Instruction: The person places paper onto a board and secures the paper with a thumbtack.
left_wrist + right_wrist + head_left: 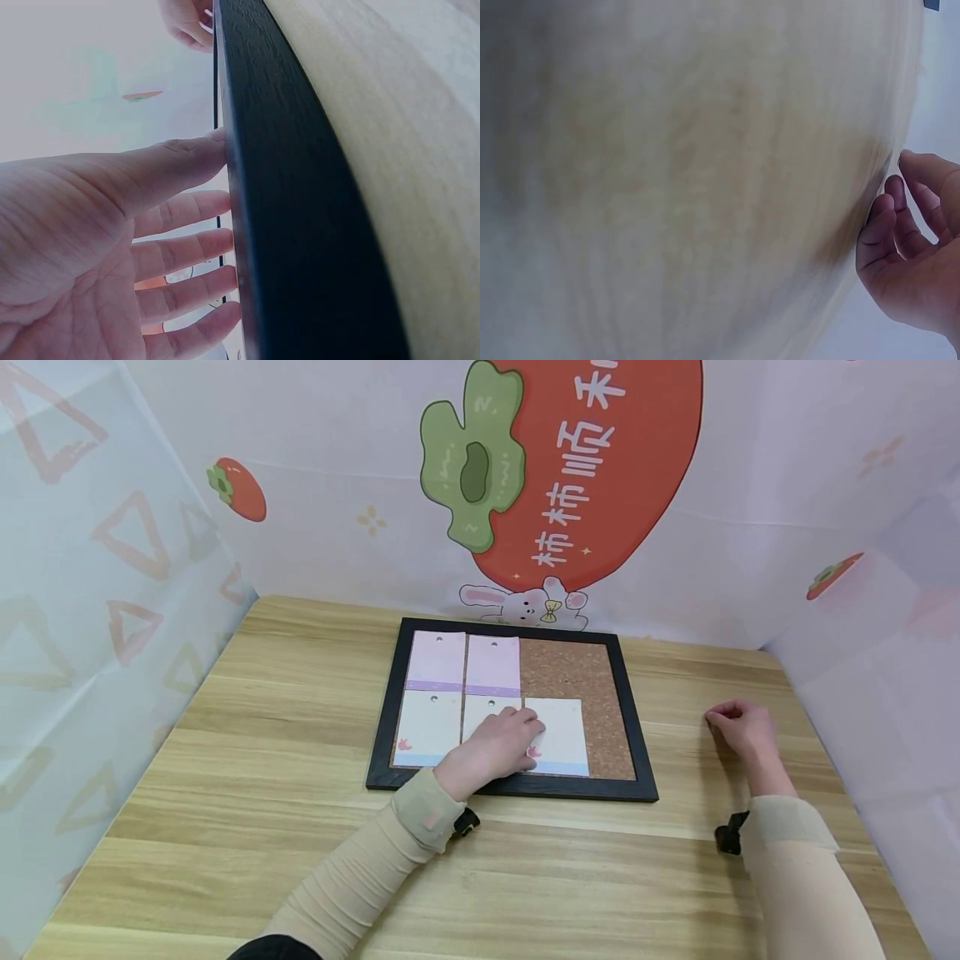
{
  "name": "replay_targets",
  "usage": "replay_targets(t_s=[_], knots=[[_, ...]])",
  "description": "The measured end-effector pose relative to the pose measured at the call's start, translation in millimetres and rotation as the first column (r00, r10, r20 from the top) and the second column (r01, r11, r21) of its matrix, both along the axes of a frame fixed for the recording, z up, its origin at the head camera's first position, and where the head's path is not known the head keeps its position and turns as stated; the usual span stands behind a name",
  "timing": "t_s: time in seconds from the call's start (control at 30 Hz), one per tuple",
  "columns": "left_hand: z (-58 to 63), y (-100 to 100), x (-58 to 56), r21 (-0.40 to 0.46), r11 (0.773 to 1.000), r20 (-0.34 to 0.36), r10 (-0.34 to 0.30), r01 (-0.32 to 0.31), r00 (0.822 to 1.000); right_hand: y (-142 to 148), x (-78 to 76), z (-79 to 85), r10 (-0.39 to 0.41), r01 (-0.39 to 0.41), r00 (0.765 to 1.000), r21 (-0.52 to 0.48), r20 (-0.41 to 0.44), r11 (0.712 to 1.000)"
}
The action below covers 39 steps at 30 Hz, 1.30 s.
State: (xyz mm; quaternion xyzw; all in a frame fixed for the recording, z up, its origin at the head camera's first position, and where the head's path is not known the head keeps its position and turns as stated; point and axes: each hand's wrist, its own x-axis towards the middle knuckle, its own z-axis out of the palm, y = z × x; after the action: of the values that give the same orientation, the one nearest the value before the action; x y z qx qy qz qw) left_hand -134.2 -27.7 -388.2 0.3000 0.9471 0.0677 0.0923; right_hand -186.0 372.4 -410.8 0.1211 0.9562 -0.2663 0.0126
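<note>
A framed corkboard (558,667) with a black frame lies on the table. Two purple-edged cards (437,662) form its upper row. Below them are white cards (427,727) with blue lower edges, the rightmost being a white card (558,727) with no tack visible at its top. Over the lower middle, my left hand (495,743) rests its extended fingers on the rightmost white card. Off to the board's right, my right hand (742,727) is low at the tabletop, thumb and curled fingers (885,217) close together. Whether anything tiny is between them is unclear.
Silver thumbtacks (494,644) sit at the tops of the other cards. The wood-grain table (285,752) reaches a printed cloth backdrop (330,552) behind and at both sides. Bare cork (609,735) shows along the board's right side.
</note>
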Motion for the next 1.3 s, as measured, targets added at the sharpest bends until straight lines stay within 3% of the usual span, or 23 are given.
replay_targets(t_s=[0.43,0.73,1.3], knots=[[-0.4,0,-0.2,-0.002,1.000,-0.008,-0.004,0.004,1.000,-6,3.8,8.5,-0.109,0.111,0.993,-0.053,0.040,0.992],[-1.8,0,-1.2,0.002,1.000,-0.011,-0.006,0.006,1.000,-11,6.9,11.6,-0.067,0.069,0.997,-0.063,0.033,0.996],[0.8,0,-0.3,0.001,1.000,-0.007,-0.006,0.006,1.000,-14,5.7,11.2,-0.039,0.042,0.999,-0.262,0.019,0.964]])
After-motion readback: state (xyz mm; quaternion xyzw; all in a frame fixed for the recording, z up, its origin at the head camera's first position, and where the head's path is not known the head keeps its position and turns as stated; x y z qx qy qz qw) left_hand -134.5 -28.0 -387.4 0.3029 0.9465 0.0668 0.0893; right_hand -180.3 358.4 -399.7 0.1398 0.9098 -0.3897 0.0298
